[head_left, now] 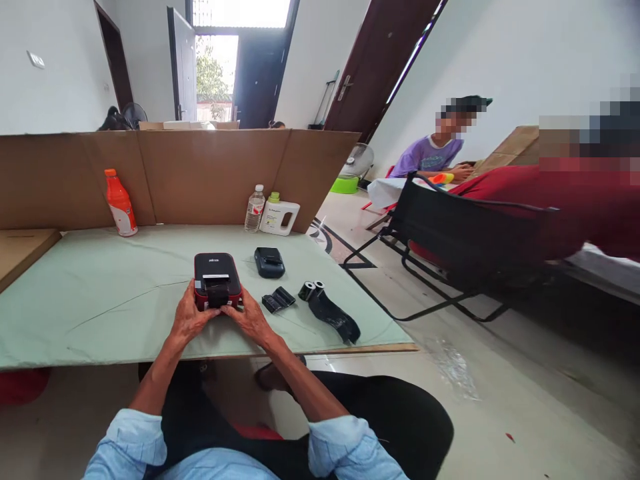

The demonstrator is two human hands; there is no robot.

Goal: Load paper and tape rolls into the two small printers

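Between my two hands is a black and red label printer [216,265], resting on or just above the green-covered table [125,293]. My left hand [189,317] wraps its left side, and my right hand [251,319] grips the right side, both thumbs at the near edge. A dark strip shows at the printer's front. To the right lie a smaller dark device [269,263] and a black slotted piece [278,300] whose kind I cannot make out. Beside them, a black ribbon [333,313] trails from two small rolls [311,288].
A cardboard screen [215,177] stands along the table's back. Before it are an orange bottle [121,205], a clear water bottle [255,210] and a white jug [280,217]. A cardboard box [25,253] sits at left. Two people sit at right, one in a black folding chair [450,233].
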